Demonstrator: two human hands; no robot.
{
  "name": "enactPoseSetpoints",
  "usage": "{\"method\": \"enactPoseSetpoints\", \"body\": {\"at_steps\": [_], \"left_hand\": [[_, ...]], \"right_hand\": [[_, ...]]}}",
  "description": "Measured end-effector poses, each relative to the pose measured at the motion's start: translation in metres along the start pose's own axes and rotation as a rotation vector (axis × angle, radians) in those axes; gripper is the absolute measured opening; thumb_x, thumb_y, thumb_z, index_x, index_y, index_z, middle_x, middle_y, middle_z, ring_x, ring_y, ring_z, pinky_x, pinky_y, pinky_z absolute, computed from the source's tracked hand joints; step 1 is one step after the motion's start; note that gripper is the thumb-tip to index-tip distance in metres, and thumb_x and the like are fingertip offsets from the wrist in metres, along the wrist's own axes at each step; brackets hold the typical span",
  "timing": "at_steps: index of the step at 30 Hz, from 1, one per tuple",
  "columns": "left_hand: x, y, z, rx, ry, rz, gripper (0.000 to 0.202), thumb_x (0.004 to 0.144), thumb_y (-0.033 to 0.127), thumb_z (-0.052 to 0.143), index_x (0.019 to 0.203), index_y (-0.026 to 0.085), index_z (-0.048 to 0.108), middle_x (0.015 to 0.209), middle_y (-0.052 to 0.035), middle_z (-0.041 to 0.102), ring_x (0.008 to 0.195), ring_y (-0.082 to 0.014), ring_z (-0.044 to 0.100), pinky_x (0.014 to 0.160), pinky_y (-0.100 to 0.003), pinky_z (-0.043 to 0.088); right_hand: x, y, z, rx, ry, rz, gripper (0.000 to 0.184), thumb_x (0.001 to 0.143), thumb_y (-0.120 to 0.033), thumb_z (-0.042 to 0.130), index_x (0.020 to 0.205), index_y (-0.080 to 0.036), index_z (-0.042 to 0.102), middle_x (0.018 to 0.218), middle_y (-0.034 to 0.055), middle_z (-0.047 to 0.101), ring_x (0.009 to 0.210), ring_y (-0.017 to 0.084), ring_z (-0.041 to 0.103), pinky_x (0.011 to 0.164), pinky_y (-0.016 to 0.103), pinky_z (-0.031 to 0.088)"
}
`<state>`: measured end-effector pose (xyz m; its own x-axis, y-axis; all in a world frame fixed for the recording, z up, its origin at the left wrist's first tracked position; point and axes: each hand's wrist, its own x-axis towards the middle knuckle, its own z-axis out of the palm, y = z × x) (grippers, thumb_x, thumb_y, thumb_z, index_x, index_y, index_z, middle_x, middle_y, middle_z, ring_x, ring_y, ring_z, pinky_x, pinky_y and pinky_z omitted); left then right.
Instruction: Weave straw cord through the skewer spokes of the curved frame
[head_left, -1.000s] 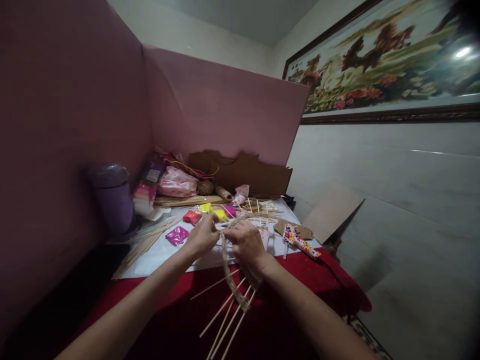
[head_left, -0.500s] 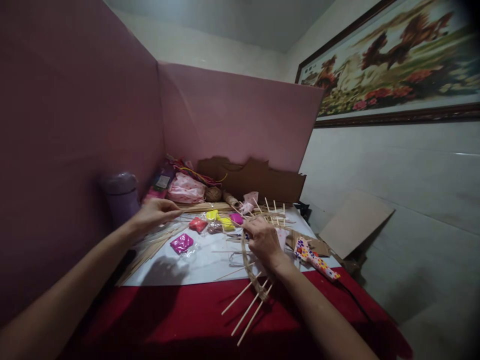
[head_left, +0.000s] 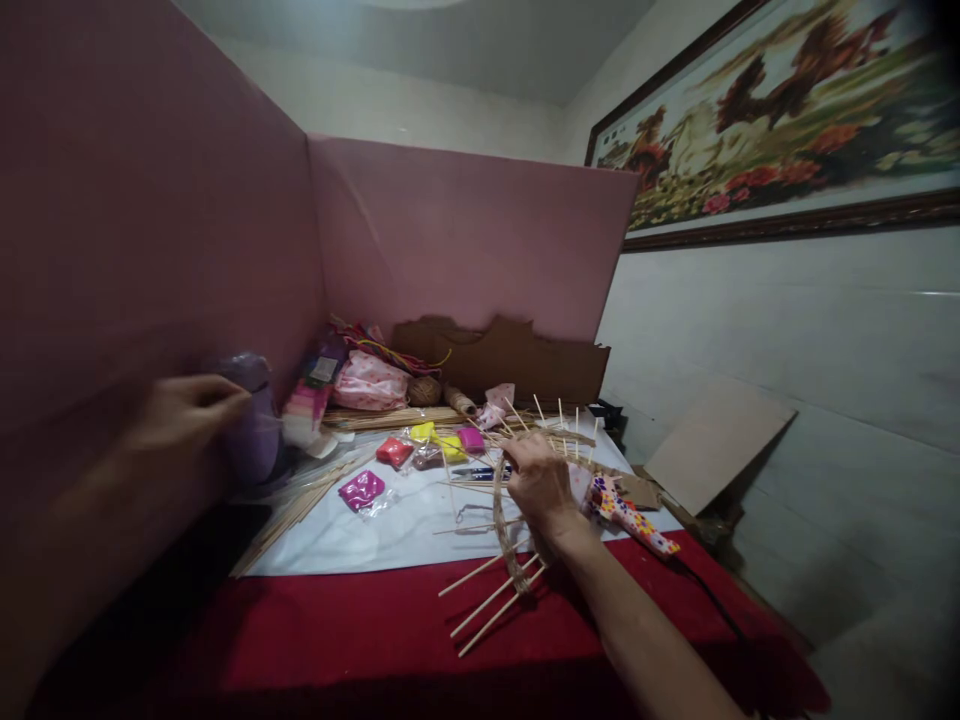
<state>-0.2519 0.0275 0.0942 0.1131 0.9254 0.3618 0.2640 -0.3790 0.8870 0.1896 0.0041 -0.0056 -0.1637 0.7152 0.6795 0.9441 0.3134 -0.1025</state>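
Observation:
My right hand [head_left: 541, 485] is closed on a curved frame of sticks bound with brown twine [head_left: 501, 520]. Several pale wooden sticks [head_left: 487, 605] poke out of this woven frame toward the front edge, and others stand up behind my hand. My left hand [head_left: 191, 415], smeared by motion, is raised at the far left in front of a purple lidded container [head_left: 255, 430]. Its thumb and fingers are pinched together; whatever lies between them is too fine to make out. Blue-handled pliers or scissors [head_left: 480, 473] lie just left of my right hand.
Magenta [head_left: 362, 490], red [head_left: 394, 452] and yellow [head_left: 451, 447] packets lie on a white sheet [head_left: 337, 550] over red cloth. Loose sticks [head_left: 300, 510] lie left. A flower-patterned glue gun [head_left: 634, 515] rests right, its cord trailing. Twine rolls [head_left: 424, 391] and cardboard [head_left: 502, 355] stand behind.
My left hand has swung left, away from the packets to the purple container. My right hand keeps its hold on the twine-bound frame, which has shifted slightly.

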Motion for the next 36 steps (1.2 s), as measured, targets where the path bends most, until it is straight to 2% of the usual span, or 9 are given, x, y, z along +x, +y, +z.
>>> {"method": "enactPoseSetpoints", "body": {"at_steps": [1,3,8,12,15,17,21,29,36], "left_hand": [[0.002,-0.003,0.020,0.093,0.125,0.052,0.013,0.058,0.013,0.074,0.062,0.024,0.067,0.053,0.0066,0.060,0.045,-0.0069,0.046,0.039,-0.018,0.025],[0.005,-0.007,0.070,0.175,0.082,0.031,0.013,0.053,0.014,0.076,0.059,0.023,0.067,0.055,0.0042,0.061,0.052,-0.0104,0.050,0.045,-0.019,0.032],[0.018,-0.002,0.189,-0.051,-0.209,-0.108,0.029,0.055,0.031,0.075,0.080,0.017,0.069,0.085,-0.0040,0.069,0.085,-0.0209,0.059,0.074,-0.029,0.044],[0.024,0.000,0.236,-0.185,-0.548,-0.234,0.042,0.063,0.045,0.069,0.086,0.011,0.068,0.085,-0.0116,0.069,0.076,-0.0218,0.064,0.071,-0.034,0.048],[0.025,-0.002,0.249,-0.251,-0.741,-0.355,0.039,0.063,0.043,0.070,0.084,0.011,0.067,0.077,-0.0094,0.068,0.059,-0.0172,0.062,0.059,-0.032,0.049],[0.026,-0.005,0.253,-0.271,-0.775,-0.400,0.028,0.061,0.036,0.072,0.073,0.012,0.065,0.062,-0.0027,0.062,0.047,-0.0108,0.054,0.049,-0.025,0.044],[0.026,-0.015,0.255,-0.285,-0.758,-0.431,0.022,0.059,0.029,0.072,0.056,0.012,0.058,0.044,0.0035,0.047,0.037,-0.0060,0.040,0.036,-0.019,0.030],[0.017,-0.023,0.249,-0.357,-0.721,-0.507,0.030,0.062,0.036,0.073,0.079,0.013,0.064,0.060,0.0023,0.054,0.039,-0.0036,0.039,0.034,-0.017,0.017],[0.009,-0.026,0.243,-0.453,-0.702,-0.389,0.021,0.066,0.026,0.068,0.077,0.009,0.066,0.039,0.0096,0.030,0.032,-0.0020,0.017,0.033,-0.021,0.007]], "right_hand": [[-0.001,-0.001,0.000,0.006,0.006,-0.004,0.028,0.074,-0.003,0.046,0.087,-0.019,0.065,0.079,0.0058,0.062,0.082,0.020,0.048,0.066,0.027,0.031],[-0.002,-0.004,-0.001,0.026,0.012,-0.017,0.031,0.073,-0.001,0.045,0.089,-0.019,0.065,0.079,0.0054,0.062,0.081,0.019,0.048,0.066,0.027,0.032],[-0.005,-0.012,0.003,0.071,0.011,-0.060,0.032,0.073,-0.001,0.045,0.091,-0.020,0.065,0.077,0.0048,0.061,0.082,0.020,0.047,0.067,0.028,0.032],[-0.008,-0.015,0.006,0.111,-0.014,-0.082,0.031,0.074,-0.002,0.045,0.091,-0.020,0.065,0.077,0.0046,0.061,0.082,0.020,0.047,0.068,0.028,0.033],[-0.009,-0.016,0.007,0.141,-0.032,-0.098,0.031,0.074,-0.003,0.047,0.092,-0.021,0.065,0.078,0.0042,0.061,0.083,0.020,0.047,0.068,0.028,0.033],[-0.009,-0.016,0.006,0.155,-0.038,-0.103,0.030,0.074,-0.003,0.047,0.091,-0.021,0.065,0.078,0.0040,0.062,0.082,0.020,0.047,0.068,0.028,0.034],[-0.009,-0.017,0.004,0.155,-0.036,-0.119,0.031,0.076,-0.004,0.047,0.094,-0.021,0.065,0.078,0.0040,0.062,0.081,0.020,0.047,0.068,0.028,0.034],[-0.012,-0.020,0.004,0.137,-0.026,-0.183,0.033,0.075,-0.005,0.048,0.098,-0.021,0.065,0.075,0.0038,0.061,0.079,0.020,0.047,0.066,0.028,0.033],[-0.015,-0.024,0.002,0.142,0.005,-0.210,0.032,0.079,-0.008,0.047,0.103,-0.021,0.063,0.075,0.0039,0.061,0.079,0.020,0.047,0.066,0.029,0.033]]}}
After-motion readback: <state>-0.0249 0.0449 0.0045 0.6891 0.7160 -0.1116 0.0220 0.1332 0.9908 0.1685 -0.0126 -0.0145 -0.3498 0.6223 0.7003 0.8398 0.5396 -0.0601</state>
